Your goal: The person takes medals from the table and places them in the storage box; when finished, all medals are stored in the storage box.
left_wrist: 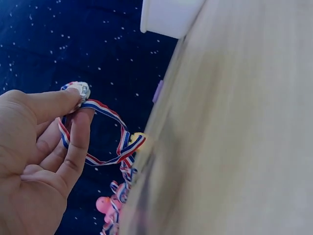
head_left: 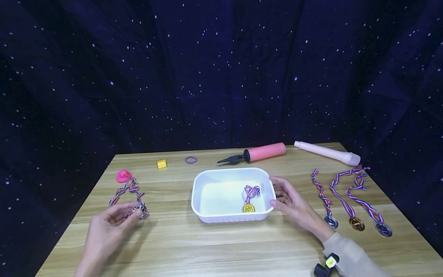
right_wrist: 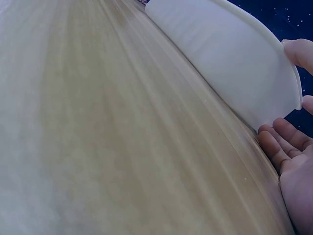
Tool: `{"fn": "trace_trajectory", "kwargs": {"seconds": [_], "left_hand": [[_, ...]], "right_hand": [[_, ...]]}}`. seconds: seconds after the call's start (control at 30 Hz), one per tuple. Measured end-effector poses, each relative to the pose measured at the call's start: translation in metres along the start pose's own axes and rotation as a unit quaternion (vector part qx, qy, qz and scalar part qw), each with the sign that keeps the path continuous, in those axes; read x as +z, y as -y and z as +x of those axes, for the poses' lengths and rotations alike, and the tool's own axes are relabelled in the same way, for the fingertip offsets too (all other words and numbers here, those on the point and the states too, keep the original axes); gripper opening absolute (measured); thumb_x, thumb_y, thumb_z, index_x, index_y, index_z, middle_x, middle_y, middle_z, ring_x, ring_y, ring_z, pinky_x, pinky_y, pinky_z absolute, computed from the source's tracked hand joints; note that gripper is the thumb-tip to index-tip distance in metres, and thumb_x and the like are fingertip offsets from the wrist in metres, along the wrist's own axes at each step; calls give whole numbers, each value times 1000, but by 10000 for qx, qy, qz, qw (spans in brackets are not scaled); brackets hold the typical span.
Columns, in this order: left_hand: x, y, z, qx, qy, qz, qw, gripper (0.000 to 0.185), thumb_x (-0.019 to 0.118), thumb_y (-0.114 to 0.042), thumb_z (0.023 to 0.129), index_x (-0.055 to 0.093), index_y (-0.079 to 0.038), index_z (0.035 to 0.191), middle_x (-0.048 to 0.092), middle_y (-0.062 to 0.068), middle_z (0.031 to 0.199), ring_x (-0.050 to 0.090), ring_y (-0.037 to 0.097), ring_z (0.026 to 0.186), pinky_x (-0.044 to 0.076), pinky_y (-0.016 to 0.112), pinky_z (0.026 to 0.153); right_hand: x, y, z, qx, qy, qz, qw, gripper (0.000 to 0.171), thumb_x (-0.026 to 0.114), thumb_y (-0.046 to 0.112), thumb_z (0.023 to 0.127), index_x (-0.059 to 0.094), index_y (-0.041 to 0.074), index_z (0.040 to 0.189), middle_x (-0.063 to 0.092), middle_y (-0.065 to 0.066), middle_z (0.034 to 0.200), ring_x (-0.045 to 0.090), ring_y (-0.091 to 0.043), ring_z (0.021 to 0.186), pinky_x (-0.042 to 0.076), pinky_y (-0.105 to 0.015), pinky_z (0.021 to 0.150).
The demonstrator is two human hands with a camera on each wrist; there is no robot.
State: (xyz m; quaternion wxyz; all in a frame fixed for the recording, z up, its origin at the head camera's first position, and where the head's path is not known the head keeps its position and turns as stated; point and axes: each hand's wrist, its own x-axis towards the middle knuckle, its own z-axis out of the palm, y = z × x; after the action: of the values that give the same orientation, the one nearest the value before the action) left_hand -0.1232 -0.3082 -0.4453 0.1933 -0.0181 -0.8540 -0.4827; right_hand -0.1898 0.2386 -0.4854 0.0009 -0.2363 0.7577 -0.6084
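Observation:
My left hand (head_left: 109,231) pinches a silver medal (head_left: 140,210) between thumb and fingers, left of the tub. The medal's red, white and blue ribbon (left_wrist: 105,108) loops below the fingers in the left wrist view and trails toward a pink rubber duck (head_left: 124,176). At the right end of a white plastic tub (head_left: 228,218), my right hand (head_left: 294,202) grips the side, its thumb at the rim and the other fingers curled against the outer wall. Inside the tub lies a gold medal (head_left: 248,208) with its ribbon bunched behind it.
On the right lie two silver medals (head_left: 331,222) and a bronze-coloured medal (head_left: 356,223), ribbons stretched backward. Along the back are a yellow block (head_left: 161,164), a purple ring (head_left: 191,159), a pink hand pump (head_left: 266,152) and a pale pink stick (head_left: 323,151). A starry dark cloth hangs behind.

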Motion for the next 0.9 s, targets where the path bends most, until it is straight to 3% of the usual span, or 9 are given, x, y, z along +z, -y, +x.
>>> {"fn": "trace_trajectory", "kwargs": {"seconds": [0.17,0.37,0.53,0.6,0.9], "left_hand": [[1,-13,10,174,-153,-168,9996,31,90,-4,94,80,2,123,81,-17,113,76,-6,100,60,13,90],[6,-32,26,396,-3,-536,9978,29,86,-4,97,79,2,125,83,-9,116,78,0,102,62,17,92],[14,-46,39,473,180,-822,9953,27,84,-2,99,78,5,124,84,-4,111,79,3,99,65,20,86],[16,-51,44,525,197,-861,9947,27,84,-3,99,77,5,124,84,-4,110,79,3,97,66,21,82],[25,-64,67,691,222,-821,9940,29,84,-11,101,78,2,126,83,-5,113,78,3,102,64,19,90]], "right_hand": [[0,0,0,3,8,-11,10000,69,71,9,108,39,10,169,56,-26,152,61,-42,131,58,-25,107],[0,0,0,-65,-3,18,10000,69,71,7,107,39,10,168,57,-27,150,62,-42,129,58,-26,106],[1,-1,0,-115,36,44,9999,70,71,5,107,39,9,168,57,-29,148,63,-44,127,60,-27,105],[1,-1,0,-108,37,60,9999,70,71,6,107,39,9,168,57,-29,148,63,-45,127,60,-27,105],[-1,-1,0,-111,20,34,9999,70,71,6,106,39,10,168,57,-28,148,62,-44,128,59,-27,106]]}}
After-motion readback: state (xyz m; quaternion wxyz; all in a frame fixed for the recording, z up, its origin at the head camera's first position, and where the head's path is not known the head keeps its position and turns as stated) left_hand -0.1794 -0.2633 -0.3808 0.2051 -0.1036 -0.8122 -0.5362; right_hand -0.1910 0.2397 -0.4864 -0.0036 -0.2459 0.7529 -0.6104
